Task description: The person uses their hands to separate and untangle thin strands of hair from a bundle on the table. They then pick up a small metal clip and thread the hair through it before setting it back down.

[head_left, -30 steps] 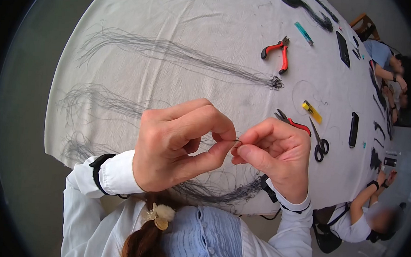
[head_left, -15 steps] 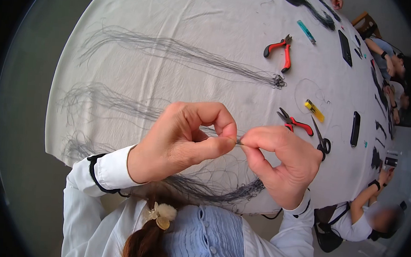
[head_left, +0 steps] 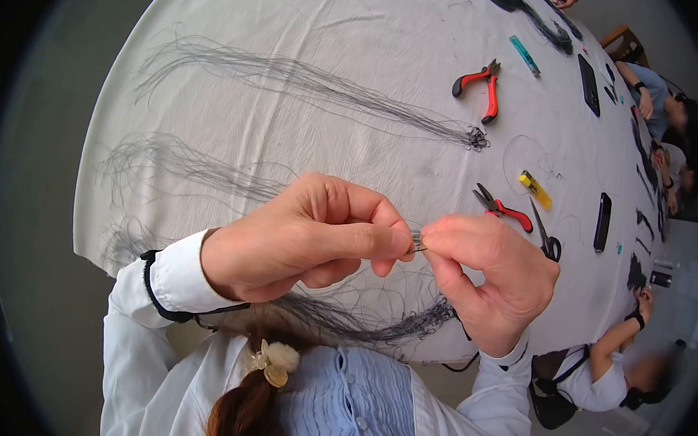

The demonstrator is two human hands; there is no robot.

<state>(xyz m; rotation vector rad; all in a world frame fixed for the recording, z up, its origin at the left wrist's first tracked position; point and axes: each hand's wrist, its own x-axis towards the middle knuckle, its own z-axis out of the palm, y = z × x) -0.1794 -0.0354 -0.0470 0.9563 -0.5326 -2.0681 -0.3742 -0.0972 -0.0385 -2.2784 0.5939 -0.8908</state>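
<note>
Over the near part of the cloth, my left hand (head_left: 311, 244) pinches a small bunch of thin dark strands (head_left: 417, 241) between thumb and fingers. My right hand (head_left: 493, 279) grips the same bunch just to the right, leaving a short length showing between the fingertips. Below the hands lies a thicker dark strand bundle (head_left: 358, 326), partly covered by my left hand and wrist. Beyond my left hand, a thin spread of strands (head_left: 192, 168) runs out to the left. Farther back is another long bundle (head_left: 317, 84), tangled with small loops at its right end.
On the white cloth (head_left: 399, 45) lie red-handled cutters (head_left: 492, 95), red-handled pliers (head_left: 505, 211), scissors (head_left: 551, 245), a yellow cutter (head_left: 534, 189), a teal cutter (head_left: 525, 55) and black phones (head_left: 603, 221). Dark bundles (head_left: 537, 22) lie at the back. Other people (head_left: 603, 369) sit along the right.
My left hand has turned, its thumb now lying across the fingers. My right hand has shifted slightly right, and more of the strands shows between the fingertips.
</note>
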